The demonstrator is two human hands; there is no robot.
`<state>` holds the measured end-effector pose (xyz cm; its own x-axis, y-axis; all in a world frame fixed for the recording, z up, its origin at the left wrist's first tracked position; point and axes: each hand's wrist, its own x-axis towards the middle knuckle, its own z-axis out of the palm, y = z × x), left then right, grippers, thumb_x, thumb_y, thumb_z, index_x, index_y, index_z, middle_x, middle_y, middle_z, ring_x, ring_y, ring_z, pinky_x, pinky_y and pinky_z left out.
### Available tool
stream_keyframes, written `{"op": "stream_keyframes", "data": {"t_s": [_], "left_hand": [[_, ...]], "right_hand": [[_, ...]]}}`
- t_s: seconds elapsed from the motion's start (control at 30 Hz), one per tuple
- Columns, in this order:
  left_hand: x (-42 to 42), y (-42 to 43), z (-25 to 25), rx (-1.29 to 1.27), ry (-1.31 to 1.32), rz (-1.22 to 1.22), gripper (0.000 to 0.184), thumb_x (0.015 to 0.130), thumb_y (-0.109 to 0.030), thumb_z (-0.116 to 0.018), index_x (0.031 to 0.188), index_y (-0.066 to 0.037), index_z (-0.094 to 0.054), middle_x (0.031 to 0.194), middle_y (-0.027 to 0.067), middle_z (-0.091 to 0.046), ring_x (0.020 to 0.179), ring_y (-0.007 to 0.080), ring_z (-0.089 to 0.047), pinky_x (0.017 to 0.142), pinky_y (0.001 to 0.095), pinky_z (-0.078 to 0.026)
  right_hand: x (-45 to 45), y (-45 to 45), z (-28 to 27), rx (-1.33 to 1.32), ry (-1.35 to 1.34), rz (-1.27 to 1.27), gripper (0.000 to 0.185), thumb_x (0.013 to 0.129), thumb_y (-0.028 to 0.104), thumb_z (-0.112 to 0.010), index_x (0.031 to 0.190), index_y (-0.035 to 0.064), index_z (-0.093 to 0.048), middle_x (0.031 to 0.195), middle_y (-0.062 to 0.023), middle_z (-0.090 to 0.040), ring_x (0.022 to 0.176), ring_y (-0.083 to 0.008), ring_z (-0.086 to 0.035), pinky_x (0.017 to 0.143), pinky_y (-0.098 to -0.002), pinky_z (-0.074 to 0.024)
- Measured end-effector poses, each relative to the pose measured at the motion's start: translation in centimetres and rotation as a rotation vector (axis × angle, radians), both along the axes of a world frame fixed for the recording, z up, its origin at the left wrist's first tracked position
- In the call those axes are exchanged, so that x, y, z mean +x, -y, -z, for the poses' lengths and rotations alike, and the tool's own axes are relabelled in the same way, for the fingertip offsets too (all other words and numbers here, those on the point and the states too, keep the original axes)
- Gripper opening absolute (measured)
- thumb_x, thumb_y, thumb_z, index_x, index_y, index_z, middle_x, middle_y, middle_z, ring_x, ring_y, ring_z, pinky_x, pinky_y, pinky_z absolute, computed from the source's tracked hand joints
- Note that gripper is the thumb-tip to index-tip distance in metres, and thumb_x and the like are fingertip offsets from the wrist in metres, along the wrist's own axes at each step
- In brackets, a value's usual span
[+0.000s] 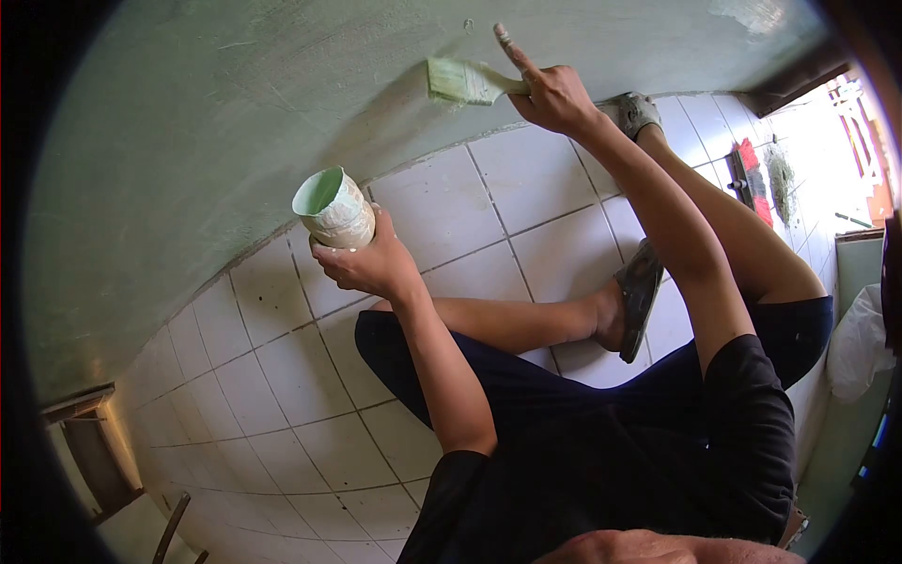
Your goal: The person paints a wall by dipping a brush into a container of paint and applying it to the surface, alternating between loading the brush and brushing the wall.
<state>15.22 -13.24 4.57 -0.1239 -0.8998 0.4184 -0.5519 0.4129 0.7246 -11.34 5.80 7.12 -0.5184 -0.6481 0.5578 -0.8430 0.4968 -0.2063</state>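
My left hand [362,258] is wrapped around a paint-smeared cup [343,218], tilted a little, with pale green paint [325,191] visible inside. My right hand [558,97] grips the handle of a paintbrush [465,82], its index finger stretched out and marked with paint. The brush's wide bristles, coated in pale green, are at the green wall [235,122]; whether they touch it I cannot tell. Darker, uneven patches show on the wall around the brush.
White floor tiles [442,202] run along the wall's foot. My bent legs and sandals [641,301] rest on them. A red-bristled broom head [750,179] lies near the bright doorway at right. A white plastic bag [860,348] hangs at the right edge.
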Motion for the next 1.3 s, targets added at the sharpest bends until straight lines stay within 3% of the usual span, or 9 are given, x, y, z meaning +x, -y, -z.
{"op": "stream_keyframes", "data": {"t_s": [0.47,0.57,0.67,0.7,0.8,0.97,1.0,1.17,1.3], "left_hand": [[-0.1,0.1,-0.1,0.008,0.007,0.014,0.09,0.072,-0.032,-0.089,0.141,0.005,-0.044,0.127,0.024,-0.059,0.116,0.0438,-0.059,0.098,0.0564,-0.045],[-0.1,0.1,0.1,-0.001,-0.01,0.009,0.09,0.072,-0.032,-0.089,0.141,0.005,-0.044,0.127,0.0242,-0.059,0.116,0.044,-0.059,0.098,0.0565,-0.045],[-0.2,0.1,0.0,-0.026,0.008,-0.008,0.091,0.073,-0.032,-0.089,0.141,0.005,-0.043,0.127,0.0239,-0.059,0.116,0.044,-0.059,0.098,0.0563,-0.045],[-0.1,0.0,0.0,-0.024,0.014,-0.007,0.091,0.073,-0.032,-0.089,0.141,0.005,-0.043,0.127,0.0239,-0.059,0.116,0.044,-0.059,0.098,0.0563,-0.045],[0.1,0.0,0.1,-0.02,-0.035,0.02,0.091,0.072,-0.032,-0.089,0.142,0.004,-0.043,0.127,0.0238,-0.058,0.117,0.0442,-0.058,0.099,0.0567,-0.044],[-0.2,-0.3,-0.6,0.025,-0.083,0.033,0.089,0.07,-0.028,-0.089,0.14,0.003,-0.045,0.127,0.0219,-0.059,0.12,0.0418,-0.057,0.1,0.0562,-0.044],[0.0,-0.2,-0.5,0.027,-0.075,0.04,0.089,0.07,-0.028,-0.089,0.14,0.003,-0.045,0.127,0.0219,-0.059,0.12,0.0418,-0.057,0.1,0.0562,-0.044],[0.3,0.9,0.0,-0.062,-0.029,-0.024,0.083,0.071,-0.029,-0.088,0.136,0.004,-0.048,0.122,0.0208,-0.062,0.112,0.0433,-0.065,0.095,0.0566,-0.054],[0.7,1.0,-0.3,-0.074,-0.096,0.004,0.083,0.072,-0.032,-0.09,0.133,0.005,-0.048,0.121,0.0223,-0.062,0.11,0.0439,-0.065,0.093,0.0571,-0.054]], "right_hand": [[2.3,1.1,0.7,0.143,0.116,0.031,0.083,0.092,0.023,-0.067,0.165,0.0146,-0.028,0.067,-0.0182,-0.067,0.059,-0.0408,-0.065,0.061,-0.0498,-0.0533],[4.8,0.8,0.9,-0.065,0.331,-0.1,0.075,0.099,0.028,-0.064,0.163,0.0087,-0.03,0.058,-0.0112,-0.06,0.05,-0.0299,-0.06,0.052,-0.0445,-0.0475],[9.7,1.3,-0.8,-0.525,0.966,0.05,0.07,0.109,0.038,-0.057,0.156,-0.008,-0.034,0.062,0.002,-0.042,0.057,-0.0077,-0.04,0.047,-0.0311,-0.0309],[10.6,1.6,-1.1,-0.523,0.971,0.054,0.07,0.109,0.038,-0.057,0.156,-0.008,-0.034,0.062,0.002,-0.042,0.057,-0.0077,-0.04,0.047,-0.0311,-0.0309],[11.9,3.4,-3.5,-1.255,1.151,0.152,0.055,0.111,0.027,-0.053,0.158,0.0051,-0.034,0.063,0.0082,-0.038,0.047,-0.0023,-0.033,0.038,-0.0204,-0.0242],[12.0,9.2,-4.6,-1.095,1.264,0.147,0.054,0.108,0.025,-0.058,0.157,0.0049,-0.043,0.065,0.0044,-0.045,0.047,-0.0054,-0.039,0.037,-0.0245,-0.0294],[14.2,9.9,-6.7,-0.921,1.287,0.146,0.047,0.109,0.022,-0.054,0.145,-0.0079,-0.055,0.076,-0.007,-0.064,0.062,-0.0133,-0.053,0.056,-0.0351,-0.0454],[14.6,7.9,-9.0,-0.991,1.735,-0.24,0.046,0.105,0.026,-0.064,0.143,0.0036,-0.054,0.071,0.0012,-0.046,0.051,-0.0059,-0.038,0.041,-0.0231,-0.0304],[8.5,1.2,-6.2,-1.293,1.459,-0.132,0.032,0.103,0.023,-0.065,0.129,0.0066,-0.057,0.075,0.0029,-0.046,0.054,-0.0065,-0.042,0.045,-0.0215,-0.0314]]}}
